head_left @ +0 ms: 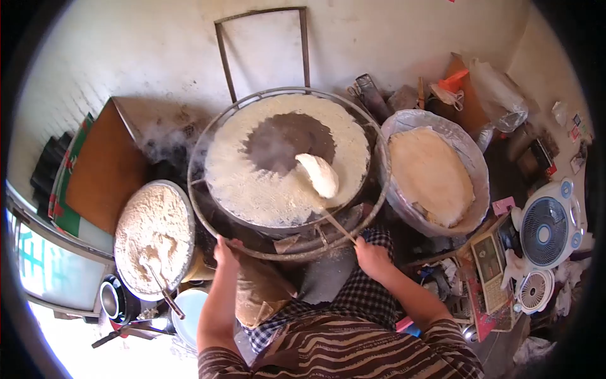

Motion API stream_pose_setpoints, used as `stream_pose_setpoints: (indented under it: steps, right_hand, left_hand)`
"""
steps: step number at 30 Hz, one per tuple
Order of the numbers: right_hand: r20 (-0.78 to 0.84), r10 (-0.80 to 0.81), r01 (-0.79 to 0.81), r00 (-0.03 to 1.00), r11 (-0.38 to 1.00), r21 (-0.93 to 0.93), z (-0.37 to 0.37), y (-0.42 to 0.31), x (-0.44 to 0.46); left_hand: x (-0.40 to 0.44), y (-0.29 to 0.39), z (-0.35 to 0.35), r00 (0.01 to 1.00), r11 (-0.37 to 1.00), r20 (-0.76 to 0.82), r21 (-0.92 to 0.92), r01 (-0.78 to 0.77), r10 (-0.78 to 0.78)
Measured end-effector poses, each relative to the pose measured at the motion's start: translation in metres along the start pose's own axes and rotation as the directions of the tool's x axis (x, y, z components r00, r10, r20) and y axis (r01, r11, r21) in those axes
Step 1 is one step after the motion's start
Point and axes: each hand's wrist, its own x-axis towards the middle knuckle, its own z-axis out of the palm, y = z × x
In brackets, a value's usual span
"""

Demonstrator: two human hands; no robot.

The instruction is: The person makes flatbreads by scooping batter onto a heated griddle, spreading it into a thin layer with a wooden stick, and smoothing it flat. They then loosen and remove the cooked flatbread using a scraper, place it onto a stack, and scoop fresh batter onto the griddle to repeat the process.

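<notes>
My right hand [372, 256] is closed around the wooden handle of a spreading tool [339, 226]. A pale lump of batter [320, 176] covers the tool's far end, over the right part of a round griddle [289, 142]. Pale batter [237, 164] forms a broad ring on the griddle, with bare dark metal at its centre. At the near left edge of the metal ring frame [194, 208] around the griddle is my left hand [226, 251], its fingers curled at the rim.
On the left, a basin [189, 243] holds thick batter and a ladle [165, 292]. A lined tub [481, 183] with round flatbreads [432, 177] stands at the right. Farther right are a fan [544, 232] and a cluttered box. Steam rises left of the griddle.
</notes>
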Motion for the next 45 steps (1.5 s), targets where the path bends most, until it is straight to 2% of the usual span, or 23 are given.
stream_pose_setpoints:
  steps: [2,4,6,8,10,11,14,15,17,18,20,21,22,24,27,28,31,33,36,39,40,42,45]
  right_hand:
    - [-0.065,-0.221,0.214,0.973,0.972,-0.101,0.004,0.032,-0.011]
    - [0.045,0.098,-0.088,0.994,0.979,-0.184,-0.012,0.055,-0.008]
    - [-0.026,0.116,-0.118,0.993,0.987,-0.105,-0.034,0.06,0.003]
    - [0.084,0.172,-0.178,0.982,0.982,0.066,-0.049,0.025,0.016]
    - [-0.032,0.093,-0.09,0.995,0.993,0.082,-0.018,0.007,0.016]
    - [-0.073,0.04,-0.039,0.997,0.999,0.008,-0.007,0.007,0.013]
    - [-0.093,0.087,-0.1,0.992,0.984,-0.145,-0.006,0.04,0.006]
    - [-0.07,0.168,-0.177,0.983,0.974,-0.144,-0.012,0.048,0.013]
    - [-0.023,0.138,-0.13,0.99,0.969,0.209,-0.022,0.037,0.032]
    - [-0.002,0.133,-0.12,0.991,0.903,0.413,-0.023,0.016,0.042]
    - [-0.052,0.241,-0.193,0.969,0.871,0.451,0.003,-0.023,0.054]
    - [-0.078,0.179,-0.127,0.981,0.888,0.442,0.021,-0.03,0.048]
    - [0.0,0.006,-0.005,1.0,0.95,0.312,0.013,-0.028,0.037]
    - [-0.054,-0.196,0.202,0.979,0.968,0.15,0.009,-0.011,0.015]
    - [0.016,0.098,-0.098,0.995,0.995,-0.029,-0.011,0.043,0.015]
    - [-0.071,0.113,-0.119,0.991,0.99,-0.082,-0.029,0.052,0.019]
    - [-0.071,0.102,-0.096,0.992,0.992,0.082,-0.033,0.04,0.046]
    - [-0.146,0.109,-0.088,0.983,0.986,0.145,-0.022,0.007,0.059]
    - [-0.109,-0.08,0.086,0.991,0.995,0.057,0.012,-0.002,0.048]
    - [-0.039,-0.176,0.174,0.984,0.982,-0.068,-0.014,0.031,0.02]
    - [-0.01,-0.016,0.015,1.0,0.99,-0.141,-0.014,0.051,0.023]
    - [-0.051,0.086,-0.094,0.995,0.981,-0.171,-0.043,0.075,0.034]
    - [0.074,0.089,-0.094,0.993,0.993,0.065,-0.048,0.045,0.06]
  left_hand:
    - [-0.019,-0.004,-0.005,0.988,0.991,0.075,0.004,0.133,-0.133]
    - [-0.047,-0.005,-0.007,0.964,0.981,0.185,0.076,0.181,-0.192]
    - [-0.075,-0.004,0.006,0.953,0.977,0.227,0.111,0.18,-0.201]
    - [-0.077,-0.014,0.016,0.983,0.984,0.128,0.139,0.11,-0.128]
    - [-0.069,-0.015,0.018,0.996,0.984,0.052,0.167,0.066,-0.076]
    - [-0.062,-0.014,0.016,0.998,0.982,0.023,0.179,0.057,-0.062]
    - [-0.031,0.0,0.006,0.999,0.957,0.021,0.288,0.023,-0.031]
    - [-0.022,0.005,0.004,1.0,0.956,0.019,0.291,0.018,-0.024]
    - [-0.005,0.013,0.0,0.998,0.973,0.038,0.229,0.03,-0.04]
    - [0.014,0.015,-0.008,0.997,0.986,0.058,0.162,0.048,-0.058]
    - [0.018,0.019,-0.004,0.999,0.991,0.025,0.134,0.017,-0.02]
    - [0.017,0.019,-0.003,1.0,0.993,-0.001,0.118,0.005,-0.005]
    - [0.017,0.018,-0.001,1.0,0.995,-0.026,0.101,-0.008,0.011]
    - [0.006,0.009,-0.01,0.997,0.992,0.078,0.121,0.016,-0.026]
    - [-0.027,-0.003,-0.015,0.974,0.979,0.204,0.193,0.06,-0.1]
    - [-0.043,-0.01,-0.011,0.969,0.974,0.2,0.199,0.106,-0.147]
    - [-0.078,-0.032,0.007,0.953,0.962,0.192,0.188,0.2,-0.236]
    - [-0.091,-0.042,0.022,0.974,0.977,0.153,0.154,0.144,-0.168]
    - [-0.08,-0.038,0.025,0.988,0.986,0.113,0.143,0.091,-0.107]
    - [-0.058,-0.021,0.014,0.99,0.979,0.106,0.188,0.076,-0.097]
    - [-0.045,-0.016,0.007,0.988,0.972,0.123,0.227,0.064,-0.093]
    - [-0.028,0.001,0.002,0.983,0.949,0.156,0.312,0.048,-0.101]
    - [0.01,0.012,-0.005,0.986,0.974,0.142,0.221,0.055,-0.088]
